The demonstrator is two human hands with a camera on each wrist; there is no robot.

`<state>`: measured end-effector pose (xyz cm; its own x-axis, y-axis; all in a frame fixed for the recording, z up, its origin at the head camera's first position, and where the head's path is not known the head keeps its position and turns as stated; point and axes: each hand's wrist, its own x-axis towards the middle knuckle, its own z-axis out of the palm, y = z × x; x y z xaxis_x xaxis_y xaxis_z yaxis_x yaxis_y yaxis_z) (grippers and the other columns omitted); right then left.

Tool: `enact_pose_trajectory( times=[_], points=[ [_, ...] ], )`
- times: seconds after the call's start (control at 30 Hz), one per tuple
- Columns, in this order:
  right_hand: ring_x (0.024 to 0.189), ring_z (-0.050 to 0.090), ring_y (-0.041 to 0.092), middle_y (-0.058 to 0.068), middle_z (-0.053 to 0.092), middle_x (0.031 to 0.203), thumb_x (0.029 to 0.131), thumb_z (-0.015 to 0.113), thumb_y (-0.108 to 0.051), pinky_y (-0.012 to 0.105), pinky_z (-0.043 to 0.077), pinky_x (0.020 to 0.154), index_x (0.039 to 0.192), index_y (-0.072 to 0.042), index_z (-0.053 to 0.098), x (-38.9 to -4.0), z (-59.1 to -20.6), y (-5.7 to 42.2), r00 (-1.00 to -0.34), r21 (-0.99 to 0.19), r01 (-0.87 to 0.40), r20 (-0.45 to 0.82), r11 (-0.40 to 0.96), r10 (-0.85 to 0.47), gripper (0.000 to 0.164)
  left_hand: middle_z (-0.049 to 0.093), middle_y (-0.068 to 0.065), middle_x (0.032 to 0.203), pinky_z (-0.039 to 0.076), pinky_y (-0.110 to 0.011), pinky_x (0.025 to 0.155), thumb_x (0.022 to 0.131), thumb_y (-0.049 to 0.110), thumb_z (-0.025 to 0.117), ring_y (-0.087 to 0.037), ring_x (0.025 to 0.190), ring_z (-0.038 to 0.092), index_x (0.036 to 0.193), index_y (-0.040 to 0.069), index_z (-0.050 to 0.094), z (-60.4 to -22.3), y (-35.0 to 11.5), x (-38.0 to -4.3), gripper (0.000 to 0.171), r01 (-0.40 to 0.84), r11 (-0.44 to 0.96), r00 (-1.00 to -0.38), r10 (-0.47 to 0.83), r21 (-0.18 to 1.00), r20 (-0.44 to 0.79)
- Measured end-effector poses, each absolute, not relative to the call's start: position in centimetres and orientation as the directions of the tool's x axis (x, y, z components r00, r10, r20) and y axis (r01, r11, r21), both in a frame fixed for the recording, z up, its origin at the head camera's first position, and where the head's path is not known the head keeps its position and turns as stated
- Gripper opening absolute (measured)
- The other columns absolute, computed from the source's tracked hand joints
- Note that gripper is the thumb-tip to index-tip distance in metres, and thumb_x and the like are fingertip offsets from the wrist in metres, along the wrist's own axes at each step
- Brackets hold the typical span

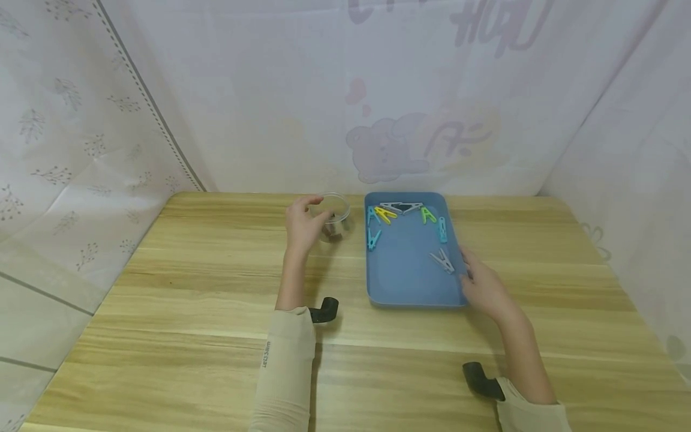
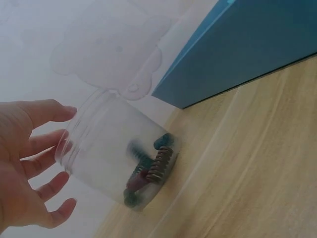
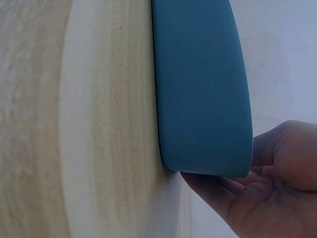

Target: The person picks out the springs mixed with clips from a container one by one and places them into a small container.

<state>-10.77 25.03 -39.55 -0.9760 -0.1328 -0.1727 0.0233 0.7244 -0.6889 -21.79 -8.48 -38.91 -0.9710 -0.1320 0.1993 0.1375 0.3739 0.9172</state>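
Note:
My left hand (image 1: 305,225) is at the mouth of a clear round jar (image 1: 339,227), its fingers spread loosely around the rim with fingertips right at it. In the left wrist view, small ribbed brown and dark green pieces (image 2: 159,164) lie at the jar's bottom. My right hand (image 1: 483,288) grips the right side of a blue tray (image 1: 405,270) near its front corner, thumb at the rim and fingers underneath. Inside the tray lie a yellow clothespin (image 1: 385,215), a green clothespin (image 1: 428,215), a lone grey clothespin (image 1: 444,261) and several blue and grey others along the edges.
The jar and tray stand side by side on a wooden table (image 1: 216,270), toward its back edge. A patterned cloth (image 1: 270,108) hangs behind and on both sides. Black curved pieces (image 1: 326,309) stick out from both sleeve cuffs.

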Motion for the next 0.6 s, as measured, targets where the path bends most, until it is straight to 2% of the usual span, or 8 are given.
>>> enact_pose_trajectory(
  times=[0.2,0.6],
  points=[
    [0.136,0.028,0.062,0.040,0.019,0.156,0.102,0.035,-0.001,0.068,0.032,0.108,0.157,0.007,0.006,-10.8,-39.6,25.1,-0.976,-0.686,0.028,-0.177,0.727,-0.129,0.062,0.065,-0.018,0.128,0.042,-0.049,0.101,0.088,0.011,0.077,-0.041,0.123,0.049,0.122,-0.003,0.066,-38.5,-9.0,-21.6,0.039,0.126,0.284,-0.975,-0.139,0.950,0.170],
    [0.136,0.028,0.063,0.039,0.018,0.156,0.103,0.036,-0.001,0.068,0.032,0.108,0.157,0.005,0.005,-10.7,-39.6,25.1,-0.975,-0.684,0.037,-0.186,0.728,-0.125,0.063,0.064,-0.014,0.130,0.040,-0.051,0.101,0.088,0.014,0.076,-0.041,0.125,0.047,0.124,-0.001,0.066,-37.8,-9.2,-21.3,0.041,0.123,0.274,-0.979,-0.125,0.954,0.162]
  ],
)
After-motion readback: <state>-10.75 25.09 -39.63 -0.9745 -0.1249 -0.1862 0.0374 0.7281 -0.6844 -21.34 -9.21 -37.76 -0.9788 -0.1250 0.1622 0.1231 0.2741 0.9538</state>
